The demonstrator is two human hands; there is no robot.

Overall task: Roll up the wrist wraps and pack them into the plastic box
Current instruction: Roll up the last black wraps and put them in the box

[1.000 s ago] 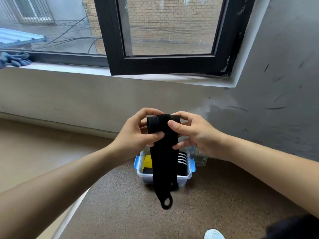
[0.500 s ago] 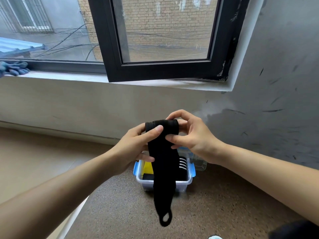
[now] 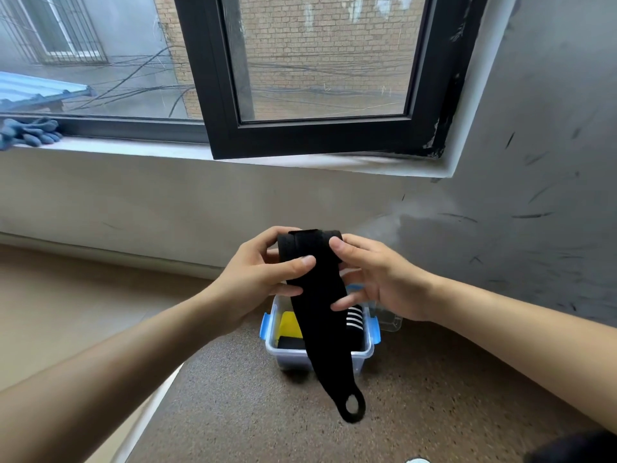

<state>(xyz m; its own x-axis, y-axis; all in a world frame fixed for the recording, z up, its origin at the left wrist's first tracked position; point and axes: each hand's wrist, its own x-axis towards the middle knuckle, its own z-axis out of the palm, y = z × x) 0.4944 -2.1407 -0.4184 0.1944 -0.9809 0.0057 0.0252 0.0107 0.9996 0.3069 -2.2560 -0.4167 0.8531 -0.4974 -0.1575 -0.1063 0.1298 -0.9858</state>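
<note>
Rolling the black wrist wrap in the air above the plastic box, the left hand pinches the roll with its thumb while the right hand holds its other end with looser fingers, so each turn should probably stay tight and even until the hanging thumb loop is taken in.
</note>
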